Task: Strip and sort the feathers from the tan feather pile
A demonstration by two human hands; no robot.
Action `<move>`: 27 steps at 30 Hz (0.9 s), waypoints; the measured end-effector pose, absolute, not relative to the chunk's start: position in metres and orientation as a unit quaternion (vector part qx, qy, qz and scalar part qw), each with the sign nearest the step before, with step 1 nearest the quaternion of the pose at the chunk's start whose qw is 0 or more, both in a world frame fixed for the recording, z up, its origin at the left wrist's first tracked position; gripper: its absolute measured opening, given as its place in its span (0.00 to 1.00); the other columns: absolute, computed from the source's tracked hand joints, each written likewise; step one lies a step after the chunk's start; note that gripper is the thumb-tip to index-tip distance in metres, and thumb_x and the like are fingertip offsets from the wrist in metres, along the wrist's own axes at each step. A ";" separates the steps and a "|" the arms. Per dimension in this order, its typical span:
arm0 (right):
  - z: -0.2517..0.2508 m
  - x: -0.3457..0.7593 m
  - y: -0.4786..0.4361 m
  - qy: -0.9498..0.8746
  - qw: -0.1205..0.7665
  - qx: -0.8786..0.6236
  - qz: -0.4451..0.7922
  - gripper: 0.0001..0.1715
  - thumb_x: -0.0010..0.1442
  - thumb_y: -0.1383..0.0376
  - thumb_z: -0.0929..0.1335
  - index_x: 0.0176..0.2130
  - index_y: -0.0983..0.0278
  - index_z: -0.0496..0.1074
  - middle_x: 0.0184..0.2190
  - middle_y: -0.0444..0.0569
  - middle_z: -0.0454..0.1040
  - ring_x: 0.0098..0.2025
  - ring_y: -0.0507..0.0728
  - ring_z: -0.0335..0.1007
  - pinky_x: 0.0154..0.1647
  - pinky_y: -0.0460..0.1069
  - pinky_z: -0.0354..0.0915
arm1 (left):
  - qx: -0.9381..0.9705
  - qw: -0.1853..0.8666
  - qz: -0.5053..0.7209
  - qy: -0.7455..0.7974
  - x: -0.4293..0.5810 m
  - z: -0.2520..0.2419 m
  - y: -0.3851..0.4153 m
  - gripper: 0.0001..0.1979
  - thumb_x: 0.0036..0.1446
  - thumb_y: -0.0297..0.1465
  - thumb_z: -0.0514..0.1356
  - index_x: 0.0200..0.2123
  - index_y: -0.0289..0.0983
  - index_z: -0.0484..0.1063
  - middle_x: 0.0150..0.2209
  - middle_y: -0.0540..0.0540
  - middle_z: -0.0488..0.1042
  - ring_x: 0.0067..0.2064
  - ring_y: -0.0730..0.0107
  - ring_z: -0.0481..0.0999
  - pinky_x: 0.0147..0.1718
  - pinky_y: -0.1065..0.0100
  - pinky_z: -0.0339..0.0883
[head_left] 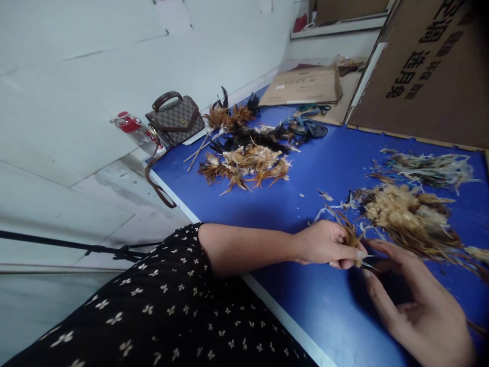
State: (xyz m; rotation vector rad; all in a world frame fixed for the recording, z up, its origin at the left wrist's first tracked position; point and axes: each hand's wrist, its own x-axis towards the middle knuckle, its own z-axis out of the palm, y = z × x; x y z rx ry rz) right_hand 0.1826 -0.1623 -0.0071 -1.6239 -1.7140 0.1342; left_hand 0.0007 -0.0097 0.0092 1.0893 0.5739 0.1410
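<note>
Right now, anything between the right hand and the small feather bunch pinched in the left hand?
Nothing visible. The right hand reaches its fingers to the feather bunch that the left hand pinches; only bare blue table lies below.

My right hand [420, 306] runs off the bottom edge beside the feather pile [408, 216]; my fingers hide the quill ends I'm pinching.

black chinese characters, upside down, on the cardboard box [428, 71].
</note>
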 end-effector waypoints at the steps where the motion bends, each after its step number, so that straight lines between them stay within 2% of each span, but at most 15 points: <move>1: -0.009 0.183 -0.162 -0.676 0.372 -0.634 0.060 0.31 0.72 0.48 0.74 0.68 0.54 0.76 0.46 0.50 0.84 0.38 0.59 0.83 0.29 0.50 0.77 | 0.511 0.815 0.066 0.263 0.001 0.009 -0.009 0.18 0.62 0.39 0.78 0.37 0.35 0.76 0.21 0.55 0.73 0.22 0.79 0.68 0.25 0.70 0.59; 3: -0.013 0.185 -0.163 -0.680 0.369 -0.631 0.058 0.30 0.72 0.46 0.73 0.65 0.55 0.77 0.44 0.49 0.85 0.35 0.57 0.83 0.28 0.49 0.77 | 0.513 0.819 0.071 0.249 0.001 0.006 -0.009 0.18 0.60 0.39 0.79 0.36 0.35 0.76 0.21 0.55 0.73 0.22 0.79 0.68 0.25 0.70 0.59; 5: -0.016 0.186 -0.162 -0.684 0.375 -0.625 0.043 0.26 0.73 0.45 0.73 0.62 0.56 0.78 0.46 0.49 0.86 0.36 0.57 0.84 0.34 0.50 0.80 | 0.511 0.821 0.082 0.240 0.001 0.004 -0.009 0.19 0.59 0.39 0.79 0.37 0.36 0.75 0.20 0.55 0.72 0.22 0.79 0.66 0.24 0.70 0.57; 10: -0.017 0.191 -0.158 -0.710 0.392 -0.584 0.024 0.10 0.75 0.54 0.73 0.52 0.55 0.81 0.46 0.46 0.85 0.41 0.57 0.85 0.44 0.51 0.79 | 0.506 0.825 0.086 0.238 0.000 0.004 -0.008 0.18 0.60 0.38 0.79 0.38 0.36 0.75 0.21 0.55 0.73 0.22 0.78 0.68 0.25 0.71 0.59; 15: -0.018 0.194 -0.160 -0.693 0.369 -0.620 -0.003 0.07 0.75 0.58 0.73 0.51 0.55 0.79 0.43 0.45 0.84 0.37 0.56 0.82 0.38 0.51 0.75 | 0.508 0.828 0.056 0.232 0.001 0.004 -0.006 0.20 0.58 0.39 0.81 0.41 0.35 0.76 0.22 0.55 0.74 0.22 0.79 0.69 0.25 0.69 0.59; 21: -0.020 0.189 -0.159 -0.678 0.368 -0.635 -0.039 0.09 0.76 0.54 0.70 0.47 0.55 0.78 0.37 0.45 0.82 0.30 0.55 0.79 0.30 0.51 0.70 | 0.501 0.839 0.050 0.209 0.002 -0.006 -0.008 0.28 0.49 0.41 0.85 0.42 0.36 0.76 0.24 0.56 0.75 0.24 0.78 0.70 0.27 0.69 0.60; 27: -0.023 0.185 -0.155 -0.678 0.366 -0.635 -0.058 0.09 0.76 0.54 0.70 0.48 0.56 0.78 0.38 0.45 0.82 0.31 0.56 0.79 0.30 0.51 0.69 | 0.515 0.831 0.084 0.194 -0.002 -0.005 -0.011 0.20 0.55 0.37 0.81 0.40 0.37 0.76 0.23 0.58 0.73 0.25 0.79 0.69 0.30 0.69 0.62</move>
